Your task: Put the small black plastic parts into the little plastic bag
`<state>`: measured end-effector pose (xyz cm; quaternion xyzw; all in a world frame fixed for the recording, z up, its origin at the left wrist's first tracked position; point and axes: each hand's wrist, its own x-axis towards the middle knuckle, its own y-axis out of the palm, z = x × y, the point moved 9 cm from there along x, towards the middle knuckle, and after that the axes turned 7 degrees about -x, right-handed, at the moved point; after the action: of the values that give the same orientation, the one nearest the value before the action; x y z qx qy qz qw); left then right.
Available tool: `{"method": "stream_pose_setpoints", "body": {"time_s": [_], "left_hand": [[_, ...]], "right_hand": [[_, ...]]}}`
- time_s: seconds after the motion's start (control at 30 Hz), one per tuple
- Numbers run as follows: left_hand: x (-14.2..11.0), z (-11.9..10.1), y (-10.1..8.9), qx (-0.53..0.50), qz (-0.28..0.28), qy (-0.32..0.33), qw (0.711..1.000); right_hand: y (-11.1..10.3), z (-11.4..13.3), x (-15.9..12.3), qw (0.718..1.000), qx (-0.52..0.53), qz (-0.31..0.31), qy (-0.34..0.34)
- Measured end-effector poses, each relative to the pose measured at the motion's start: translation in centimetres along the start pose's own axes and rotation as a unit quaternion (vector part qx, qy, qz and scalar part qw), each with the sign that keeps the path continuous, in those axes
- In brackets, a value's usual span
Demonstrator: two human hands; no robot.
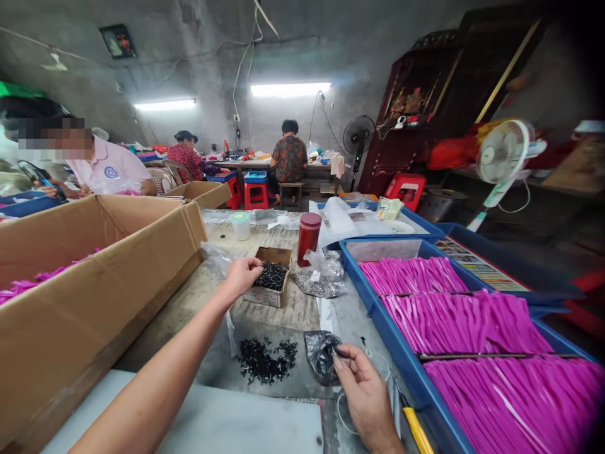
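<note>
My left hand (243, 277) reaches to the left side of a small cardboard box (265, 297) filled with small black pieces (273, 275). Its fingertips are pinched together over the box; what they hold, if anything, is hidden. My right hand (366, 391) is closed in a pinch at the right edge of a crumpled black plastic bag (319, 353). Something dark shows between thumb and forefinger, but I cannot tell whether it is the bag's edge or a small piece. Between the hands lies a loose pile of small black parts (267, 360) on a dark sheet.
A large cardboard box (155, 252) stands left. Right, a blue tray (373, 302) holds rows of magenta strips (463, 321). A dark red canister (309, 239), clear bag of small parts (321, 275), lidded tub (241, 226) and yellow-handled tool (416, 430) are nearby. Several people sit beyond.
</note>
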<state>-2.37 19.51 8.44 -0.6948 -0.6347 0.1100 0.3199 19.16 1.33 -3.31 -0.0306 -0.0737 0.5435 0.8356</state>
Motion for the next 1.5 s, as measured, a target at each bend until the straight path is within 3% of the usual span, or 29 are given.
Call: {"method": "stream_pose_setpoints", "body": {"time_s": [0.1, 0.17, 0.2, 0.27, 0.33, 0.43, 0.67, 0.87, 1.0, 1.1, 1.27, 1.5], "left_hand": [[-0.4, -1.2, 0.5, 0.038, -0.009, 0.023, 0.999], [-1.8, -2.1, 2.0, 0.053, 0.02, 0.046, 0.997], [-2.8, -2.5, 3.1, 0.062, 0.053, 0.058, 0.995], [-5.2, -2.9, 6.3, 0.126, 0.174, 0.092, 0.972], [-7.4, -2.1, 8.7, 0.18, 0.262, 0.089, 0.944], [-8.9, -1.0, 10.1, 0.205, 0.296, 0.071, 0.93], [-9.4, -0.5, 11.0, 0.219, 0.3, 0.054, 0.927], [-10.3, -1.0, 10.5, 0.196, 0.294, 0.069, 0.933], [-10.3, -1.1, 9.3, 0.094, 0.268, 0.057, 0.957], [-10.1, -0.3, 8.8, -0.041, 0.253, -0.002, 0.967], [-11.1, 1.0, 9.8, -0.286, 0.256, -0.16, 0.91], [-11.4, 1.2, 9.9, -0.369, 0.206, -0.204, 0.883]], "right_hand": [[-0.1, -0.2, 0.1, 1.0, -0.017, -0.003, -0.005], [-0.1, -0.3, 0.1, 1.0, -0.023, -0.002, -0.008], [-0.1, -0.3, 0.1, 1.0, -0.026, -0.001, -0.009], [0.0, -0.3, 0.1, 0.999, -0.031, 0.002, -0.011], [0.1, -0.3, 0.0, 0.999, -0.035, 0.005, -0.012], [0.2, -0.1, 0.0, 1.0, -0.029, 0.005, -0.008], [0.4, 0.4, -0.1, 0.999, -0.043, 0.017, -0.01], [0.2, 0.9, -0.1, 0.999, -0.049, 0.01, -0.017], [0.2, 1.2, -0.1, 0.998, -0.056, 0.006, -0.022], [0.3, 1.1, -0.1, 0.998, -0.059, 0.011, -0.026], [0.2, 1.3, -0.1, 0.997, -0.065, 0.007, -0.028], [-0.2, 0.8, 0.2, 0.996, -0.083, -0.016, -0.022]]}}
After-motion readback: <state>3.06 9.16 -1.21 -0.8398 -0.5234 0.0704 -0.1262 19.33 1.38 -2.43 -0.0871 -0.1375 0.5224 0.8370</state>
